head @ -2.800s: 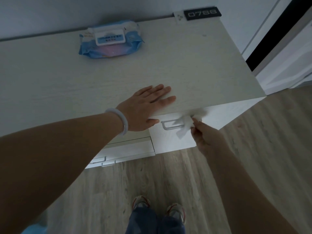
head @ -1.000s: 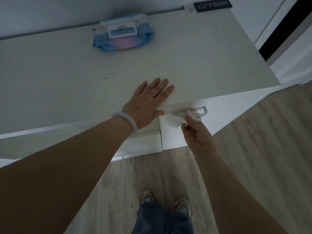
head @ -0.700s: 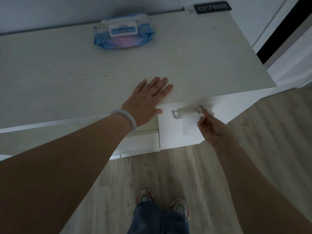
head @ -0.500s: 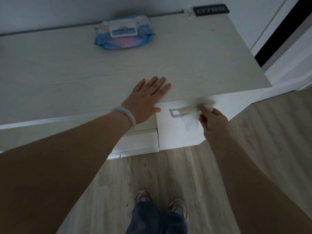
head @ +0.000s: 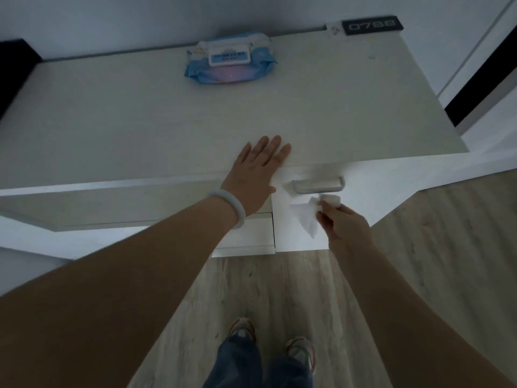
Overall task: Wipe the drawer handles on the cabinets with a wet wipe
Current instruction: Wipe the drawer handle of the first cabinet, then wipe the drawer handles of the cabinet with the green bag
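Wipe (head: pixel 306 217) pinched in right hand (head: pixel 345 224), fingers curled round a bunched bit near the top, rest dangling down against the drawer front (head: pixel 361 203). Sits just below the metal drawer handle (head: pixel 317 185), not touching it. Left hand (head: pixel 256 175) flat on the front edge of the cabinet top (head: pixel 140 121), fingers straight and slightly spread, pale bangle (head: pixel 232 207) on that wrist. Blue pack of wipes (head: pixel 229 63) lying at the back of the top, well away from both hands. Small dark plate reading 0788 (head: pixel 372 25) at the back right corner. Shoes (head: pixel 243 327) down on the wood floor (head: pixel 433 261).
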A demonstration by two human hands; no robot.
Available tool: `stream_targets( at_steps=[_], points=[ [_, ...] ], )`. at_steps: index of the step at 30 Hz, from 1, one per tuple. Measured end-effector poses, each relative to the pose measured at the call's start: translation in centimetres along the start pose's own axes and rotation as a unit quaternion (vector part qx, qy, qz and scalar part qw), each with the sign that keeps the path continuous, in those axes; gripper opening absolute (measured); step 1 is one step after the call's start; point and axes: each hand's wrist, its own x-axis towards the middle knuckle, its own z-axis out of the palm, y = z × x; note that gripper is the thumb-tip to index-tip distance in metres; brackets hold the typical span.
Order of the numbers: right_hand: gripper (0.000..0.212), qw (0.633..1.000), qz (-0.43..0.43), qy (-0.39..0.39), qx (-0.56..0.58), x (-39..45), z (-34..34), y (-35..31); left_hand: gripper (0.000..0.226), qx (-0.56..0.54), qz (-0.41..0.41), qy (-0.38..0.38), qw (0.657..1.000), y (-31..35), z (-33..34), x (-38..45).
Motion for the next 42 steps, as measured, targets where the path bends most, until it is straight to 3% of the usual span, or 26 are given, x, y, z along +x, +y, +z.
stream_targets(
  at_steps=[7, 11, 14, 19, 24, 27, 30, 35, 38, 42],
  points=[
    [0.011, 0.995, 0.025, -0.09, -0.034, -3.5, 2.9, 2.9, 0.079, -0.015, 0.058, 0.012, 0.998, -1.0, 0.5, -6.2],
    [0.021, 0.99, 0.034, -0.117, -0.065, -5.4, 5.2, 5.5, 0.066, -0.073, 0.069, -0.017, 0.995, -4.4, 1.4, -10.5],
    [0.029, 0.984, 0.015, -0.11, -0.137, -6.9, 7.4, 8.7, 0.061, -0.124, 0.031, -0.068, 0.99, -8.3, 2.7, -14.8],
    [0.011, 0.977, -0.008, -0.051, -0.206, -9.6, 13.1, 17.5, 0.06, -0.172, -0.039, -0.115, 0.978, -17.6, 5.2, -23.2],
    [0.01, 0.93, -0.038, -0.021, -0.364, -10.8, 17.3, 26.5, 0.055, -0.246, -0.114, -0.112, 0.956, -26.1, 8.0, -30.2],
    [0.01, 0.937, -0.045, -0.019, -0.347, -10.9, 19.3, 29.5, 0.058, -0.312, -0.136, -0.131, 0.931, -28.4, 10.2, -31.8],
    [0.007, 0.95, -0.037, -0.054, -0.304, -9.0, 21.0, 31.5, 0.06, -0.357, -0.159, -0.105, 0.915, -30.1, 12.8, -30.7],
    [0.01, 0.954, -0.097, -0.06, -0.277, -3.7, 22.2, 33.3, 0.06, -0.266, -0.155, -0.051, 0.95, -33.2, 17.7, -27.8],
    [0.009, 0.923, -0.175, -0.043, -0.34, -1.6, 22.7, 33.7, 0.075, -0.182, -0.124, -0.021, 0.975, -34.5, 20.7, -25.9],
    [0.015, 0.893, -0.236, -0.022, -0.382, 0.9, 23.0, 34.4, 0.068, -0.105, -0.077, -0.002, 0.991, -35.7, 24.1, -23.3]
  ],
)
